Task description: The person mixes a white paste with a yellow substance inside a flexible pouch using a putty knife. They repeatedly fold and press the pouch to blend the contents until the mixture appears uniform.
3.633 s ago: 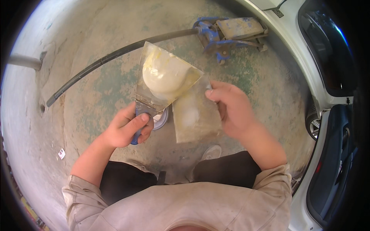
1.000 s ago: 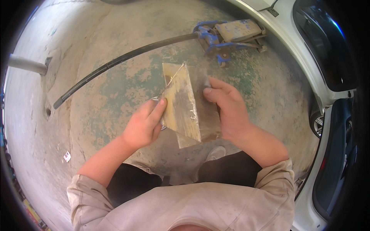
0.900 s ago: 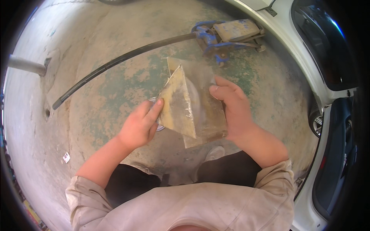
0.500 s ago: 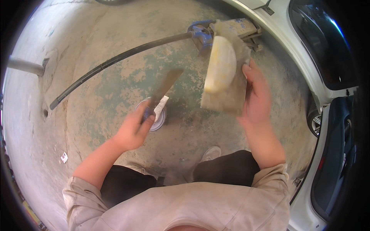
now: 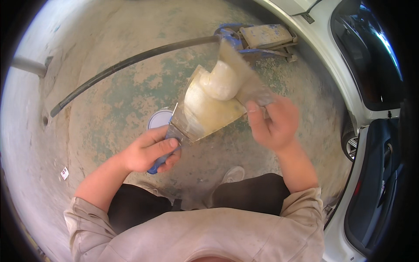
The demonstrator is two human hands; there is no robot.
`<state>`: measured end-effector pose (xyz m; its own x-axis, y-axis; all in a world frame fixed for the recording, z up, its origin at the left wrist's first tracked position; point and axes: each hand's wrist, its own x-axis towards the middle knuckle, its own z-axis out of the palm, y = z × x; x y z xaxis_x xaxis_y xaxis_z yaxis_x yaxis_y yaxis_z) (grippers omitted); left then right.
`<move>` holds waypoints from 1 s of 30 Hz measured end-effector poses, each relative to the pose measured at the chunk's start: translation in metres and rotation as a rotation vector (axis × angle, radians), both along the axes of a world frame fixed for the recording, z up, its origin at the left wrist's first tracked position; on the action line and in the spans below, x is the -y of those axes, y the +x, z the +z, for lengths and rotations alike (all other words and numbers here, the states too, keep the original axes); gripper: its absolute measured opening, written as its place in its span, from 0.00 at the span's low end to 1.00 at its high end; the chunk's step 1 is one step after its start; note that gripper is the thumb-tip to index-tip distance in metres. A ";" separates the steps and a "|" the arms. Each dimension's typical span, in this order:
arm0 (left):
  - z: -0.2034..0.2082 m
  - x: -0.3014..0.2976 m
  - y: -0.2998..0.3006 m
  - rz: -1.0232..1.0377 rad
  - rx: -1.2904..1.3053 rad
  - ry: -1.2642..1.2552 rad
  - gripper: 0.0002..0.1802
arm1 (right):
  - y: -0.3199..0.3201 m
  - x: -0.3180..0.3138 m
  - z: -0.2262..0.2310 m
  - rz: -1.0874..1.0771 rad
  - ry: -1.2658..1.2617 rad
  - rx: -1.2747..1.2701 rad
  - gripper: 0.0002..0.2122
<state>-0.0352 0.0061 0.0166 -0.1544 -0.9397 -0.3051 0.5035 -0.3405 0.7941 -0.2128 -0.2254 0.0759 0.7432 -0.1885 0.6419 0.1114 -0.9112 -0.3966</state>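
My left hand [image 5: 150, 150] is wrapped round the blue handle of a wide putty knife [image 5: 205, 124], its broad blade facing up. A pale cream mound of putty [image 5: 222, 81] lies on this blade and reaches up against a second blade. That one is a flat, greyish spreader [image 5: 255, 89], tilted over the knife and blurred by motion. My right hand [image 5: 277, 122] pinches the spreader's near edge between thumb and fingers. Below the knife, partly hidden by its blade and my left hand, a round can [image 5: 159, 119] with a pale top stands on the floor.
A blue floor jack [image 5: 266, 37] with a long black handle [image 5: 135, 65] lies ahead on the worn floor. To the right stands a white car [image 5: 336, 65] with a door open. A pole [image 5: 28, 65] and a small card [image 5: 64, 173] are at left.
My right hand has lowered and tilted the spreader toward the knife. The knife has turned from edge-on to flat, and putty now lies on its blade, where the two tools meet.
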 end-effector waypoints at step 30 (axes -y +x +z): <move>0.004 -0.008 0.019 0.123 -0.012 -0.060 0.20 | -0.004 0.013 -0.031 -0.076 0.728 -0.005 0.13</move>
